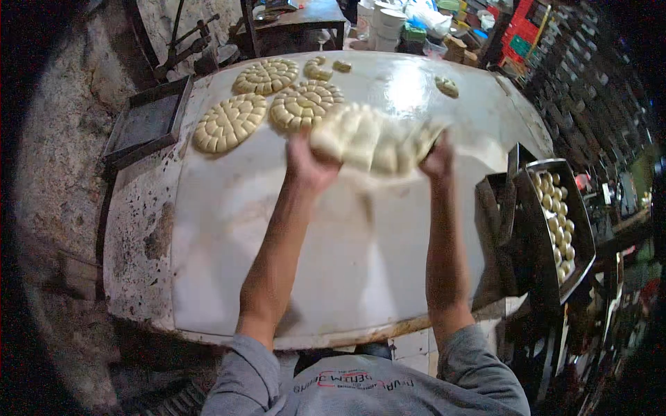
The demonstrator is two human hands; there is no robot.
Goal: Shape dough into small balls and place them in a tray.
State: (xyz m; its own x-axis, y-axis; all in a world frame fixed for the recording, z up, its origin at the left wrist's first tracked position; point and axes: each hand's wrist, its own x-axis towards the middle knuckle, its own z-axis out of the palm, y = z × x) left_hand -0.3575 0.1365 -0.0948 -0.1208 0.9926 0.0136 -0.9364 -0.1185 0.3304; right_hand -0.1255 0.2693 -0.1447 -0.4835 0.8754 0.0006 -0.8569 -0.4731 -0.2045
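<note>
A pale dough slab (pixel 374 142), scored or pressed into several segments, hangs above the white tabletop and is blurred by motion. My left hand (pixel 312 168) grips its left end, and my right hand (pixel 438 158) is closed on the right end. The slab sags and bends between the two hands; most of the fingers are hidden under it. Close to my left hand lies a flat, round, segmented dough disc (pixel 305 105). Two similar ones, a left disc (pixel 231 123) and a far disc (pixel 266 76), rest beside it.
Small dough pieces (pixel 318 71) lie at the far side of the white table (pixel 277 298), and another piece (pixel 447 87) farther right. A dark metal tray (pixel 116 154) sits at the left edge. Off the right edge, a metal tray (pixel 587 258) contains several dough balls (pixel 557 222). White buckets (pixel 386 28) stand behind.
</note>
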